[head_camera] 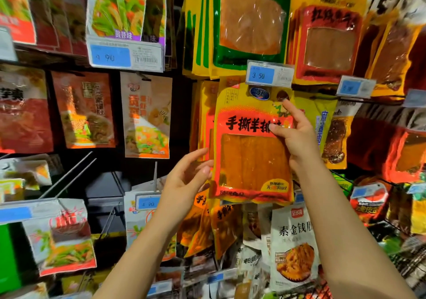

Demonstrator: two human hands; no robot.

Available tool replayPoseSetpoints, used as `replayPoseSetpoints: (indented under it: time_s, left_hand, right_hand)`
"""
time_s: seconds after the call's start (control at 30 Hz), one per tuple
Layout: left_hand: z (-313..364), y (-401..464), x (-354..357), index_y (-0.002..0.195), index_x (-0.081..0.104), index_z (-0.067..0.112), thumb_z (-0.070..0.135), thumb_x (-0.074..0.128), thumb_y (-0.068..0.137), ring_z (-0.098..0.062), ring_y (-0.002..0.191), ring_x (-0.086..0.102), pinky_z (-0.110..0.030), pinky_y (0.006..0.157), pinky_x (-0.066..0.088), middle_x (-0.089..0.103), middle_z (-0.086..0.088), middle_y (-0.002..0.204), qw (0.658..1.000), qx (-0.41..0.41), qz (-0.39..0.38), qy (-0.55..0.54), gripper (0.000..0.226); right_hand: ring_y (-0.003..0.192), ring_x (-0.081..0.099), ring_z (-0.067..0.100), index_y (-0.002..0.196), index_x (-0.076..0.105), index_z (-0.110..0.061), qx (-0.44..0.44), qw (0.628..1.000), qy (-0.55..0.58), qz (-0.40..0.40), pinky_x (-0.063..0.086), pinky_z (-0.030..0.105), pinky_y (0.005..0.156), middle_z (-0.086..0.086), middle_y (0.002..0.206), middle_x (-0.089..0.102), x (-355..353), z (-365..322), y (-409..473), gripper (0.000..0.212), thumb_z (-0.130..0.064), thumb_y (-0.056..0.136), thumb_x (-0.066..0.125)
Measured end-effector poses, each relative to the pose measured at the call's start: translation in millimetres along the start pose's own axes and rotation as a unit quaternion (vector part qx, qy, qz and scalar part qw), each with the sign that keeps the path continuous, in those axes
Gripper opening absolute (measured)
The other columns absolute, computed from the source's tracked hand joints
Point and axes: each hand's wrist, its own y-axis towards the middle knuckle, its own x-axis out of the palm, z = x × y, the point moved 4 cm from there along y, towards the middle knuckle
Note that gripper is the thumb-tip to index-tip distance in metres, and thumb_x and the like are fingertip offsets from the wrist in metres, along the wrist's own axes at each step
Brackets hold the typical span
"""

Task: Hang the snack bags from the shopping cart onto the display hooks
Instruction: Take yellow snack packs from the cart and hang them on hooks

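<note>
— Why is her right hand (294, 135) up like that?

— Thumb across the front, fingers curled behind: it pinches the yellow snack bag (252, 144) by its right edge, holding the top level with the hook, I'd guess, just under the 3.50 price tag (269, 75).

— And the left hand (186, 178)?

— Loosely spread, holding nothing, close beside the bag's lower left edge, probably ready to steady it.

— Is the bag hung?

— Can't tell; the hook itself is hidden. Matching packs hang behind it.
</note>
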Motion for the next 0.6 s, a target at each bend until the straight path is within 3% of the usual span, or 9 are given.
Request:
replayPoseSetpoints:
  time_s: [0.1,0.27,0.33,0.43,0.5,0.6]
  left_hand:
    - [-1,1,4,0.119,0.058,0.032,0.028,0.059,0.083,-0.013,0.105,0.066,-0.02,0.077,0.054,0.071,0.004,0.109,1.0,-0.002,-0.009,-0.001,0.036]
    - [-6,4,10,0.12,0.058,0.022,0.012,0.066,0.081,-0.024,0.086,0.067,-0.028,0.078,0.054,0.07,-0.015,0.101,1.0,0.003,-0.006,-0.018,0.041]
    - [-10,12,18,0.123,0.056,0.018,0.0,0.069,0.081,-0.021,0.07,0.062,-0.031,0.068,0.051,0.068,-0.019,0.087,1.0,0.007,0.018,-0.022,0.048]
    - [-14,27,30,0.121,0.053,0.038,-0.001,0.073,0.079,-0.016,0.062,0.061,-0.03,0.057,0.048,0.066,-0.001,0.071,0.999,0.024,0.041,0.003,0.06]
    - [-16,33,33,0.12,0.05,0.047,0.001,0.073,0.08,-0.018,0.066,0.063,-0.033,0.059,0.052,0.065,0.006,0.068,0.999,0.035,0.034,0.023,0.065]
    - [-12,41,31,0.121,0.047,0.053,0.006,0.072,0.082,-0.021,0.07,0.061,-0.039,0.067,0.053,0.065,0.001,0.079,0.997,0.054,0.03,0.052,0.066]
  right_hand:
    - [0.078,0.068,0.006,0.135,0.053,-0.027,0.009,1.0,-0.004,-0.001,0.056,0.022,0.057,-0.002,0.105,0.066,-3,-6,3,0.068,0.013,0.081,0.062]
    - [0.082,0.07,0.009,0.134,0.054,-0.028,0.004,0.999,-0.044,-0.022,0.056,0.022,0.058,0.003,0.112,0.065,-7,-15,7,0.065,0.008,0.081,0.066]
    - [0.09,0.069,0.013,0.132,0.056,-0.027,-0.012,0.998,-0.059,-0.01,0.058,0.026,0.066,0.004,0.118,0.064,-8,-16,10,0.06,0.002,0.081,0.069]
    - [0.093,0.064,0.01,0.131,0.058,-0.021,-0.035,0.996,-0.084,0.025,0.058,0.026,0.075,-0.003,0.113,0.061,-9,-18,15,0.055,-0.005,0.08,0.073]
    - [0.086,0.061,0.001,0.131,0.057,-0.019,-0.044,0.995,-0.085,0.035,0.054,0.016,0.065,-0.008,0.106,0.058,-10,-19,18,0.056,-0.004,0.08,0.073]
    - [0.085,0.061,0.0,0.132,0.057,-0.018,-0.05,0.995,-0.084,0.023,0.05,0.009,0.058,-0.003,0.111,0.061,-11,-20,24,0.058,0.0,0.079,0.072]
